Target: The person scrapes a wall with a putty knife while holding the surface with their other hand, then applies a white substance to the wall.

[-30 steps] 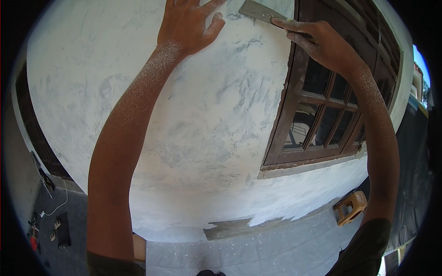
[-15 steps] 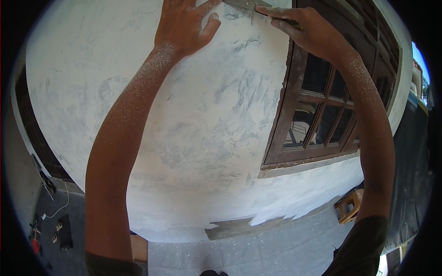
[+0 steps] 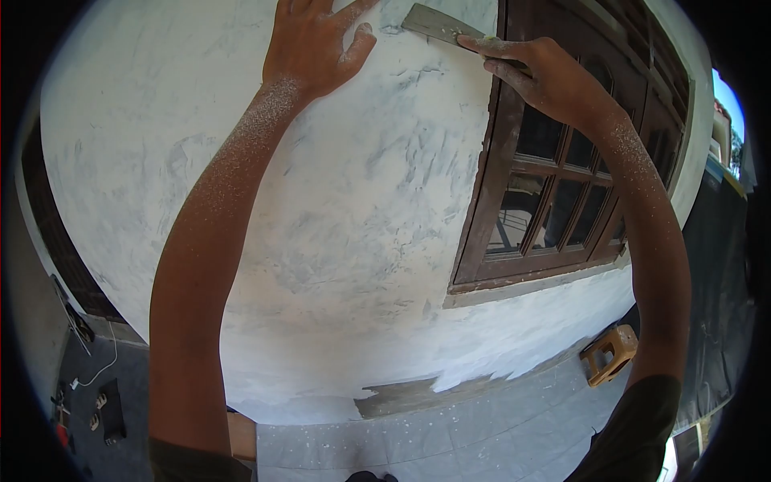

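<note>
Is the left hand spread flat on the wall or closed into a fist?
Spread flat. The left hand lies palm-down on the white wall, thumb splayed out toward the scraper blade; its fingertips are cut off by the frame's top.

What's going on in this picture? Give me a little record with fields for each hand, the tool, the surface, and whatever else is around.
Left hand: left hand pressed flat on the wall, fingers spread
Right hand: right hand grips a scraper
Tool: scraper, flat blade against the wall near the window frame
Surface: white wall, patchy grey streaks
Arms: dusted with white specks
Nearby: brown wooden window to the right; small orange stool on the tiled floor
</note>
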{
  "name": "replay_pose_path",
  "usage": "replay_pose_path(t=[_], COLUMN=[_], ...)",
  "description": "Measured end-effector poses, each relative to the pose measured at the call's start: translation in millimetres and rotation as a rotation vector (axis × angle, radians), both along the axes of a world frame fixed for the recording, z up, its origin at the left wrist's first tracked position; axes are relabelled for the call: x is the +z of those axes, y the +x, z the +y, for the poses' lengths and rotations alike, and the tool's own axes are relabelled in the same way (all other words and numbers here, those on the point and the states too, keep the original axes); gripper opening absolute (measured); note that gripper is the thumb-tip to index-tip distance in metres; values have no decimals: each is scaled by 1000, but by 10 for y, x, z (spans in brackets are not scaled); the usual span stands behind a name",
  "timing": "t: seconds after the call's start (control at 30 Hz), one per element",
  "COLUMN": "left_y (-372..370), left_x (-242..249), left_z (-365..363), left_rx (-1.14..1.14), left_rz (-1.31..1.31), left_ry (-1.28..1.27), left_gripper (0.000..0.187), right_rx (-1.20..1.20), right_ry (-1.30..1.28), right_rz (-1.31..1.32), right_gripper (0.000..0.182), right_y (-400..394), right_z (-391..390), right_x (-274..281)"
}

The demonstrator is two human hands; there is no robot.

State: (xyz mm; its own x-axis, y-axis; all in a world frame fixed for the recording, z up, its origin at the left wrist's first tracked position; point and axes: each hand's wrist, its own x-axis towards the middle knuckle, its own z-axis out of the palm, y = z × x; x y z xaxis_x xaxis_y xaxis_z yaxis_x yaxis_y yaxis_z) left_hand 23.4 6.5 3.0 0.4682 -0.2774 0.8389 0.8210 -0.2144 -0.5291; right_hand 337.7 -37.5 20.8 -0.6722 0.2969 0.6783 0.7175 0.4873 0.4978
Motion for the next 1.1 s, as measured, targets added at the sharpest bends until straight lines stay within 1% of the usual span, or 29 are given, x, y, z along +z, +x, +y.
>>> replay_pose_path(t=[0.07, 0.1, 0.17, 0.2, 0.27, 0.3, 0.37, 0.4, 0.47, 0.5, 0.57, 0.67, 0.8, 0.87, 0.9, 0.97, 1.1], left_y=[3, -2, -20, -31, -10, -4, 2, 19, 9, -3, -4, 7, 16, 27, 11, 27, 20], left_x=[-3, -2, -6, -5, -15, -13, -10, -14, -17, -10, -7, -5, -4, 5, -5, -2, 3], left_z=[-18, -29, -25, -23, -39, -50, -56, -55, -28, -23, -32, -40, -22, -24, -30, 5, -25], left_rx=[-7, -9, -12, -18, -13, -10, -1, 5, -3, -11, -2, -9, -8, -22, -26, -14, -12], left_rz=[-5, -6, -7, -16, -26, -35, -48, -55, -46, -41, -50, -58, -58, -52, -56, -61, -56], left_ry=[-8, -17, -19, -18, -15, -11, -6, -1, 15, 36, 38, 43, 68, 64, 51, 58, 56], left_gripper=[54, 54, 54, 54, 53, 53, 53, 52, 51, 50, 49, 47, 46, 47, 47, 48, 49], right_rx=[132, 135, -205, -203, 50, 54, 34, 35, 20, 22, -181, -191, -165, -174, -173, -244, -264], right_ry=[-64, -65, -198, -197, -88, -87, 35, 31, 84, 86, -340, -328, -262, -264, -257, -289, -318], right_rz=[71, 76, 195, 197, 40, 37, -57, -55, -67, -66, -41, -74, -89, -161, -165, -116, -120], right_gripper=[33, 33, 34, 34, 34, 34, 35, 35, 35, 35, 39, 38, 38, 39, 39, 39, 40], right_y=[-129, -211, -334, -282, -105, -34, 81, 34, -184, -261, -378, -247, -418, -440, -412, -333, -320], right_z=[-19, -45, -92, -99, -92, -26, 119, 114, 5, -167, -546, -516, -570, -591, -610, -624, -494], right_x=[16, 46, 127, 100, 15, 45, 129, 133, 218, 284, 379, 384, 447, 521, 527, 509, 568])
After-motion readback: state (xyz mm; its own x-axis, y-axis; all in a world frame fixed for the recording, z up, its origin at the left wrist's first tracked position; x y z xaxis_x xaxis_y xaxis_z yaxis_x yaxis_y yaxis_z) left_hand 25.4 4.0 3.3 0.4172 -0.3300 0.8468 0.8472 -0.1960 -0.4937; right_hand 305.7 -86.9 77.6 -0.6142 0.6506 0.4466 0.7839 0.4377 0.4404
